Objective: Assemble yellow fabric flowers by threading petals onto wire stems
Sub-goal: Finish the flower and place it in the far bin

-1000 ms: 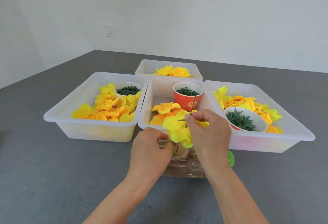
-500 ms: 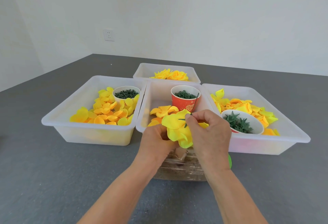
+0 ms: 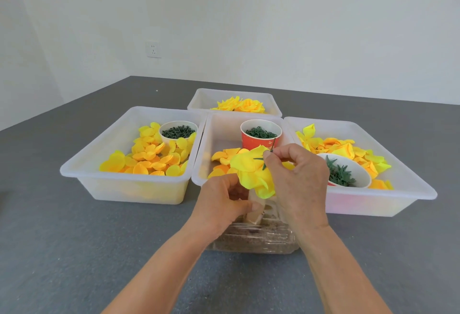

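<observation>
Left hand has risen under the flower above grey table.

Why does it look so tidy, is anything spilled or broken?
Nothing stands out. The petals stay inside their white bins, both cups, like the red cup, stand upright, and both hands, left and right, hold the yellow flower.

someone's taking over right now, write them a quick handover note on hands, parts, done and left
Left hand: grips the half-built yellow flower from below.
Right hand: pinches the green wire stem and a green calyx at the flower's top.
Parts: loose petals in the left tray, middle tray and right tray; green rings in the red cup.
Done: finished flowers in the back tray.
Left: seat the calyx, finish this flower, store it.
</observation>
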{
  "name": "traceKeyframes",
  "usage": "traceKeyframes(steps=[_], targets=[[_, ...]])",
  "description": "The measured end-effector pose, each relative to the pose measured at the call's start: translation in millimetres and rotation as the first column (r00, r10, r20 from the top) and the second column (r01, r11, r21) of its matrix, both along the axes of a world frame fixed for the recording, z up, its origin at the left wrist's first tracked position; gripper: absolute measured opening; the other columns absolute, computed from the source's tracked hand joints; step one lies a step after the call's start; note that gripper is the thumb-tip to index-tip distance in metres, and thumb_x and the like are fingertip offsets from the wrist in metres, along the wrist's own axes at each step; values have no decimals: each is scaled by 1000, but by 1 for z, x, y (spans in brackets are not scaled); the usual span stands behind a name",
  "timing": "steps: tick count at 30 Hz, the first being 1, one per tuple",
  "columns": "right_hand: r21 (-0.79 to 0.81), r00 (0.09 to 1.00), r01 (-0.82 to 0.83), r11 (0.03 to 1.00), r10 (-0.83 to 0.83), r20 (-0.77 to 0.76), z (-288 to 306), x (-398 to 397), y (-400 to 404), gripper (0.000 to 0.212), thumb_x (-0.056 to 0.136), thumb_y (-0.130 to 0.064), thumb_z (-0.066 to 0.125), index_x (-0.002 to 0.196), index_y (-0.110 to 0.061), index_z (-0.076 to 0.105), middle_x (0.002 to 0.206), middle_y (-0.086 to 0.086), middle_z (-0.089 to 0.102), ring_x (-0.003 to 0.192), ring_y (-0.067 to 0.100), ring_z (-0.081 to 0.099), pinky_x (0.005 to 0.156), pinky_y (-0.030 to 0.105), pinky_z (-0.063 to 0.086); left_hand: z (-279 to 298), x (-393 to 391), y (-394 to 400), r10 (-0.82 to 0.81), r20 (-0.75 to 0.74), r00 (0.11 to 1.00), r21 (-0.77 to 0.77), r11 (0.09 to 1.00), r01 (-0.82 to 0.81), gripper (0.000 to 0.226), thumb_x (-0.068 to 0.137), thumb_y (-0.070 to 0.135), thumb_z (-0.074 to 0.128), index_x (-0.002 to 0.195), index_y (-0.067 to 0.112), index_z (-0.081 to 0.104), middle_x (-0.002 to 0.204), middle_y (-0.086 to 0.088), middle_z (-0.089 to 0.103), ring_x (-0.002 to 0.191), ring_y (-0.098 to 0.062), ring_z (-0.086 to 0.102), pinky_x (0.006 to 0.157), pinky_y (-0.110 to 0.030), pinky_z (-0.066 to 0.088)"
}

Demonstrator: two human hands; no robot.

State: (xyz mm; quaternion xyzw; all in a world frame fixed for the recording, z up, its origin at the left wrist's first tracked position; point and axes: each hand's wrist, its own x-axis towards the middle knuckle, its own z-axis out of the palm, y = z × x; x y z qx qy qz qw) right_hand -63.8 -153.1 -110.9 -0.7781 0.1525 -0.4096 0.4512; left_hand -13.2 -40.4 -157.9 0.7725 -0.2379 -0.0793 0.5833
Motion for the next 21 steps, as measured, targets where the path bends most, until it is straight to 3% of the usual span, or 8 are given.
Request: traceKeyframes(steps=[2,4,7,12,14,16,18,21], targets=[[-11,1000,-6,1000,6,0,2,-1,-1,14,81,-17,69,67,-15,68,65,-10,65,67,13,55,65,21,38,-1,-2,0,46,46,998,49,998,-48,25,63,16,84,84,14,70,77,1,69,64,-14,57,68,-30,51],[-7,1000,-16,1000,16,8,5,-2,-2,14,80,-17,70,67,-16,68,65,-9,66,67,13,56,66,19,39,0,-2,0,107,105,989,91,989,-116,25,61,21,86,79,22,69,78,3,65,62,-5,51,58,-13,40],[-10,999,-25,1000,25,34,16,-1,-4,14,80,-17,70,66,-17,68,65,-12,66,66,5,56,67,14,39,4,-2,0,132,134,982,121,981,-149,31,58,20,87,65,35,60,79,4,61,71,-10,51,57,-12,36],[-3,995,-27,1000,27,99,42,3,-8,18,78,-18,71,61,-21,66,60,-16,63,59,-2,53,59,7,38,5,-3,3,80,177,981,227,966,-120,36,60,22,86,61,39,54,73,12,54,70,-8,52,58,-12,37],[77,991,-55,996,45,127,52,4,-11,21,78,-17,72,58,-21,65,55,-13,62,54,-1,52,59,15,42,5,-4,4,70,192,979,239,964,-115,31,60,24,85,64,38,58,73,13,55,72,-9,53,59,-12,37],[290,979,-128,948,75,189,63,7,-15,22,77,-13,72,56,-18,65,48,-11,60,46,2,50,49,15,41,5,-3,4,63,201,978,249,962,-113,27,61,24,85,67,35,61,75,12,56,72,-7,52,59,-11,36],[611,967,-228,758,103,234,70,9,-22,20,77,-7,70,60,-14,64,48,-6,59,42,6,53,42,14,40,4,-3,4,57,214,975,256,960,-113,27,61,24,85,67,34,61,76,12,58,71,-5,52,60,-11,37],[898,927,-351,266,231,294,73,9,-31,20,85,-11,56,66,-13,59,55,1,61,47,16,59,53,24,42,3,-4,4,63,213,975,250,961,-117,27,60,25,84,66,34,60,72,14,55,67,-2,50,59,-10,37]])
